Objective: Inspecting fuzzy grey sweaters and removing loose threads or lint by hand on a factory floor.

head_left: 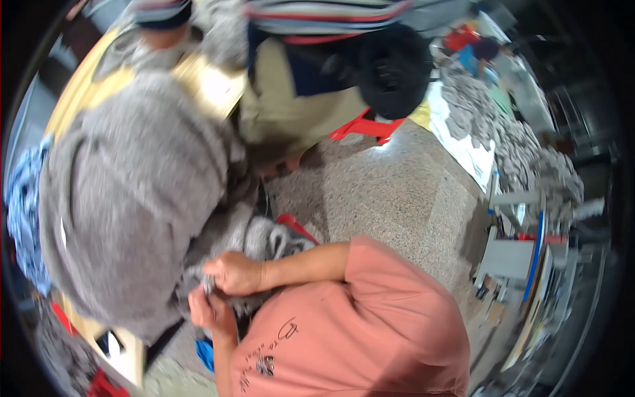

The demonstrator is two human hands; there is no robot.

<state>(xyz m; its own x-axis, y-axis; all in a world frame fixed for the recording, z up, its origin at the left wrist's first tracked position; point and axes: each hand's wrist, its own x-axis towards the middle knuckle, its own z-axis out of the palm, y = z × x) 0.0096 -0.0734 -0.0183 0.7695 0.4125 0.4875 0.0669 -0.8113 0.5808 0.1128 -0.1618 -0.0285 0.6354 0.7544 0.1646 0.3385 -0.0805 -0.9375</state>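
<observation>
My right hand (233, 272) and my left hand (211, 312) are close together, both pinching a piece of grey knitted fabric (268, 241) that bunches up between them and my lap. My right forearm comes in from the right, above my pink shirt. A big heap of the same grey fabric (132, 198) lies just left of my hands, on a yellow wooden table (211, 86). The picture is blurred, so finer detail of the grip is lost.
Another person in a striped top and khaki trousers (284, 99) bends over at the top, near a red stool (367, 126). Speckled floor (390, 192) spreads to the right. More grey fabric pieces (509, 139) and stacked boards (529, 264) line the right side.
</observation>
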